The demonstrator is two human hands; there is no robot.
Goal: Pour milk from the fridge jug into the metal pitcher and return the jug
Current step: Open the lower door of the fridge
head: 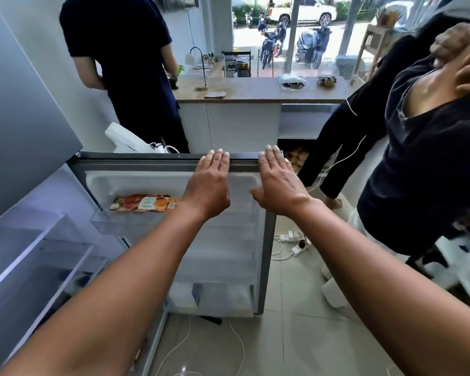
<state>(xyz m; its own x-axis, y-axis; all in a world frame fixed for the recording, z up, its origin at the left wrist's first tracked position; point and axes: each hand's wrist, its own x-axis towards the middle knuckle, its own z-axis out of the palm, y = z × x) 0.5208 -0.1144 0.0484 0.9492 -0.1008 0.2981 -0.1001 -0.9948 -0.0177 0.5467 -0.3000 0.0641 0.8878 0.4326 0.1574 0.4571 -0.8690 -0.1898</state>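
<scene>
The fridge door point(125, 183) stands open in front of me, its inner side facing me. My left hand point(210, 183) and my right hand point(276, 183) lie flat, fingers stretched, on the door's top edge, side by side and holding nothing. A white milk jug point(228, 298) sits in the door's bottom shelf, partly behind frosted plastic. A flat orange food packet point(144, 203) lies in the upper door shelf. The metal pitcher is not in sight.
The fridge's glass shelves point(38, 256) are at my lower left. A person in dark clothes point(125, 63) stands behind the door at a wooden counter point(255, 90). Another person point(432, 147) stands close on the right. Power strips and cables point(291, 240) lie on the tiled floor.
</scene>
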